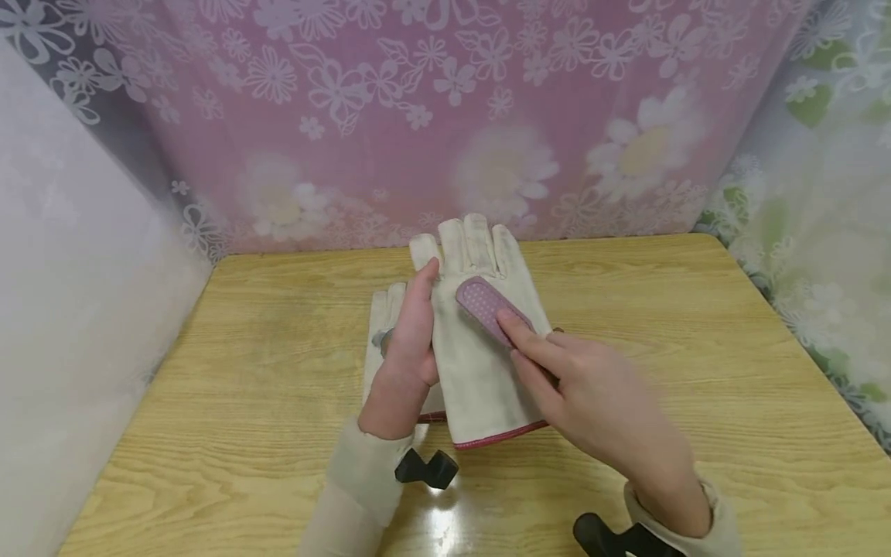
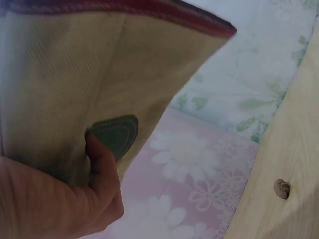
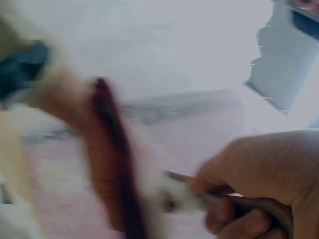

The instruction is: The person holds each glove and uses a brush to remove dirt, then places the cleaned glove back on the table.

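Filling the far side, a pink flowered cloth (image 1: pixel 390 162) hangs straight across, with a whitish cloth (image 1: pixel 76 294) down the left and a leafy pale cloth (image 1: pixel 835 155) down the right. Between them I look down on a wood-grained table (image 1: pixel 244 371). Above its middle a cream glove (image 1: pixel 476 371) is held up, its fingers pointing away from the person and its red hem (image 1: pixel 501 439) nearest the body. The right hand (image 1: pixel 585 387) comes in from the glove's right side, fingers wrapped on a dark handle, the index finger laid along the top. The left hand (image 1: pixel 411 344) grips the glove by its left edge, with bent fingers against the side facing away. A second glove (image 1: pixel 377 317), partly hidden, shows just behind that hand. The purple brush (image 1: pixel 480 302) in the right hand slants over the middle of the cream glove; blur in the right wrist view keeps me from telling whether it touches. A black wrist mount (image 1: pixel 426 469) sits at the left cuff. In the left wrist view, a fingertip meets a green oval patch (image 2: pixel 117 134), and a small brown mark (image 2: pixel 282 189) dots the table.
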`<state>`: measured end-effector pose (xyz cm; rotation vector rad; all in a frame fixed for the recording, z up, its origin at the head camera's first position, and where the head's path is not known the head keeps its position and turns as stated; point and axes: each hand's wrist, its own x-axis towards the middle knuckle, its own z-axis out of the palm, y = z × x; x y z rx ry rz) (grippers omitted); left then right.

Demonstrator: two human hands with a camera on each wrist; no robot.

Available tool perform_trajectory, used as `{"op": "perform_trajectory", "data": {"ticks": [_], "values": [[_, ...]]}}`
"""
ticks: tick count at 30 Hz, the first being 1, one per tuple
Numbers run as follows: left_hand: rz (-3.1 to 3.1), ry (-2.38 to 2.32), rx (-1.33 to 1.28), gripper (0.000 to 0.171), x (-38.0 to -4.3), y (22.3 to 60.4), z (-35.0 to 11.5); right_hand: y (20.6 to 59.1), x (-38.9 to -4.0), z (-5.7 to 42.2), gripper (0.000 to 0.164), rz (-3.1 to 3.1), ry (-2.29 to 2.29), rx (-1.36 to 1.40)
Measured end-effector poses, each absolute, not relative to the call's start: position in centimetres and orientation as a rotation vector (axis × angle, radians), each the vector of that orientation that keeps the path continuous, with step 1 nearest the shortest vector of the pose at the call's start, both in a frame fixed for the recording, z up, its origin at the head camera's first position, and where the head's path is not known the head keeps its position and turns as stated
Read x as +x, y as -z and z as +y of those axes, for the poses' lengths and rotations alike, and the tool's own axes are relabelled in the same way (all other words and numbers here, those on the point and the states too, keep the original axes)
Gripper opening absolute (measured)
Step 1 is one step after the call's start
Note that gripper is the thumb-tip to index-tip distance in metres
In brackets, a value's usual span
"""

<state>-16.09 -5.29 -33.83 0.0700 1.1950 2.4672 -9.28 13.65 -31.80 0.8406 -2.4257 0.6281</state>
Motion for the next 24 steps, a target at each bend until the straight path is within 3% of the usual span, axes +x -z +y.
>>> {"op": "perform_trajectory", "data": {"ticks": [5, 9, 17, 24], "values": [[1.261, -2.457, 0.162, 0.063, -14.9, 33.6, -4.2, 34.1, -11.3, 11.8, 0.047, -2.338, -0.715, 0.702], [1.306, -2.440, 0.188, 0.067, -14.7, 33.5, -4.2, 35.1, -12.3, 12.1, 0.047, -2.223, -0.795, 0.758], [1.249, -2.420, 0.129, 0.070, -15.7, 33.6, -5.7, 33.0, -11.4, 14.9, 0.047, -2.457, -0.854, 0.962], [1.242, -2.450, 0.070, 0.061, -15.7, 33.6, -5.5, 31.3, -10.0, 17.7, 0.049, -2.617, -0.958, 1.068]]}}
